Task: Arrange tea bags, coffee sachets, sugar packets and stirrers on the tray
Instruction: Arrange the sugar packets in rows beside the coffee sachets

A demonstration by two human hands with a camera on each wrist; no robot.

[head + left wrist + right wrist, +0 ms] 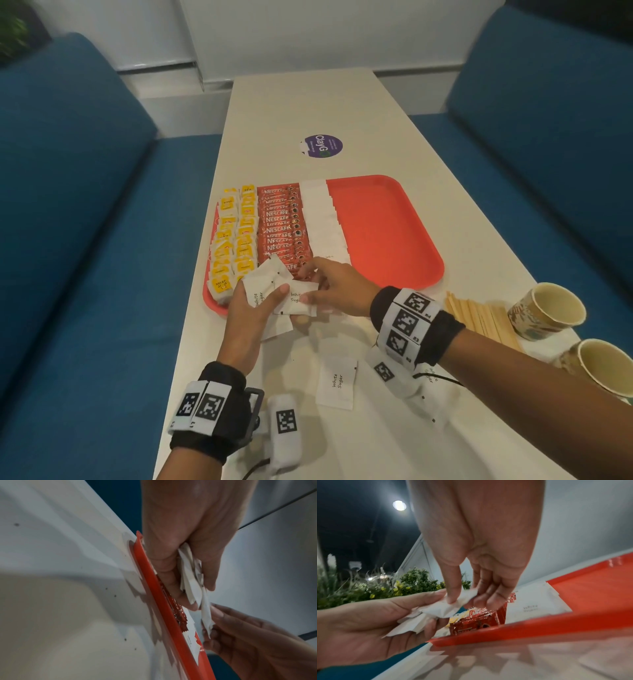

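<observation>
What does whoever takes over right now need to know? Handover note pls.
Left hand: grips a fanned bunch of white sugar packets over the red tray's near edge.
Right hand: pinches one packet out of that bunch.
Done: two rows of yellow tea bags, a row of Nescafe sachets and a sugar row lie on the tray's left half.
Left: place the held packets, plus the loose sugar packet on the table. The wooden stirrers sit off the tray, beside two paper cups. The tray's right half is bare.
</observation>
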